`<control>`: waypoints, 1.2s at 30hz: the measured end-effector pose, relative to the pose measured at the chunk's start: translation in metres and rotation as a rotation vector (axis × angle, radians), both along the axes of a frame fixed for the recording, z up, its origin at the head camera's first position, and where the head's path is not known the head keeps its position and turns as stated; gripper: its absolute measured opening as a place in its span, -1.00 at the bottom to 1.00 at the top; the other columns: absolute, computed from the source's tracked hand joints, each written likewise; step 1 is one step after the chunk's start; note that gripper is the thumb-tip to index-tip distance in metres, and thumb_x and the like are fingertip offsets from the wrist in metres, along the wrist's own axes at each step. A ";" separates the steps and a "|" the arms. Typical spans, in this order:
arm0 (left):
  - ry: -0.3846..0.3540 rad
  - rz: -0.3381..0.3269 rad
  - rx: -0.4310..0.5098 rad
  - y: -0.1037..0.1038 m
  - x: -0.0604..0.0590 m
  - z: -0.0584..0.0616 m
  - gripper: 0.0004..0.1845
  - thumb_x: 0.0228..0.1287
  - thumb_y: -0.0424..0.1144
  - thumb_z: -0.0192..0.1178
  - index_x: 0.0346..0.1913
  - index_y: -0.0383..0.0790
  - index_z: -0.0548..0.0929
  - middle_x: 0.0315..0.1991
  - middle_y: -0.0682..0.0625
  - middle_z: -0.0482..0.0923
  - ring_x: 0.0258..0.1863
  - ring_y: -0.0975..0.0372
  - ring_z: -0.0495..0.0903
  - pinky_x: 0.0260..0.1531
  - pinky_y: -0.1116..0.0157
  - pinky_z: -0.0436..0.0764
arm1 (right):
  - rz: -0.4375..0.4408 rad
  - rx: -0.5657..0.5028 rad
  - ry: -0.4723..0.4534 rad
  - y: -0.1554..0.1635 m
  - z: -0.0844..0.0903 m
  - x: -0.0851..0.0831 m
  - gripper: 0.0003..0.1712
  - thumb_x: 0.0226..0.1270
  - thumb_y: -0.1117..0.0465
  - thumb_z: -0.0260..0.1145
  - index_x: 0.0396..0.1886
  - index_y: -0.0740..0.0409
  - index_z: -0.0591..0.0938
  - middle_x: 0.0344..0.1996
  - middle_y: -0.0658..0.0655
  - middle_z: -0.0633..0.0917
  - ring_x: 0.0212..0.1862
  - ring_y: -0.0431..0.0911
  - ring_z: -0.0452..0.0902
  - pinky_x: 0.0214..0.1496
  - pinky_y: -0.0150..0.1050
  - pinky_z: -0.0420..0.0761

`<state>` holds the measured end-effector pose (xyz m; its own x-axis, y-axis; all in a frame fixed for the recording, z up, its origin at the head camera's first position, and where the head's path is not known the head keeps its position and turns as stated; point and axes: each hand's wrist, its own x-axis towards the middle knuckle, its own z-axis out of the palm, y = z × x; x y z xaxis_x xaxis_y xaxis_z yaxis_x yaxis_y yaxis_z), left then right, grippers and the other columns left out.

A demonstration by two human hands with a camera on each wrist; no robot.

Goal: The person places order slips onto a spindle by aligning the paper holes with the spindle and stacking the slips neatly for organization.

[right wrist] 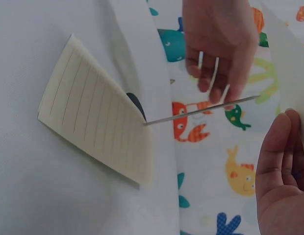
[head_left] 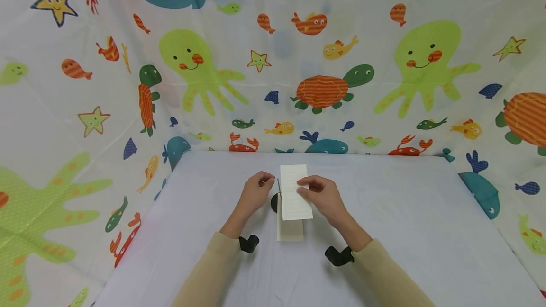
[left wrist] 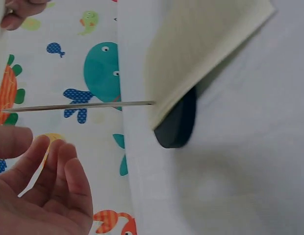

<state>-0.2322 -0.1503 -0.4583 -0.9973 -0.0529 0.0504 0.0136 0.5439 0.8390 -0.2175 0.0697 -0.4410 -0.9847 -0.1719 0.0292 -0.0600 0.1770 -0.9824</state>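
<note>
A paper spike stands mid-table: a black round base with a thin metal rod. One lined cream sheet lies flat on the table against the base. My right hand pinches a second lined sheet and holds it up just right of the rod's tip. My left hand hovers close to the left of the rod, its fingers loosely curled and holding nothing.
The table has a plain white cloth over it. Sea-creature print fabric walls it in at the back and on both sides. Black wrist cameras sit on both forearms.
</note>
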 end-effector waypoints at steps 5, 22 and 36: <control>-0.008 0.032 0.117 0.001 -0.003 0.013 -0.71 0.57 -0.12 0.09 0.02 -0.24 0.70 -0.10 -0.15 0.68 -0.19 0.13 0.59 -0.12 0.19 0.61 | -0.005 0.014 0.000 -0.006 0.000 -0.002 -0.77 0.31 0.25 0.47 -0.05 0.13 0.76 0.01 0.09 0.69 -0.03 0.01 0.44 -0.04 -0.29 0.49; -0.044 0.068 0.204 0.007 -0.008 0.022 -0.65 0.45 0.06 0.22 -0.14 -0.19 0.75 -0.31 -0.03 0.63 -0.25 0.13 0.56 -0.20 0.22 0.55 | 0.001 0.026 -0.020 -0.020 -0.006 -0.001 -0.77 0.32 0.22 0.46 -0.03 0.09 0.76 0.02 0.07 0.70 0.06 0.02 0.47 0.20 -0.09 0.50; -0.051 0.077 0.168 0.011 -0.010 0.016 -0.65 0.46 0.06 0.21 -0.15 -0.19 0.73 -0.31 -0.02 0.62 -0.28 0.15 0.57 -0.28 0.24 0.52 | -0.026 0.044 -0.024 -0.024 -0.011 0.005 -0.79 0.33 0.21 0.45 -0.06 0.11 0.76 -0.01 0.08 0.70 0.02 0.00 0.46 0.13 -0.13 0.50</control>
<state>-0.2420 -0.1397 -0.4428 -0.9911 -0.1322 -0.0159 -0.0673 0.3942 0.9166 -0.2122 0.0456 -0.4522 -0.9892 -0.1466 -0.0017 -0.0310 0.2209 -0.9748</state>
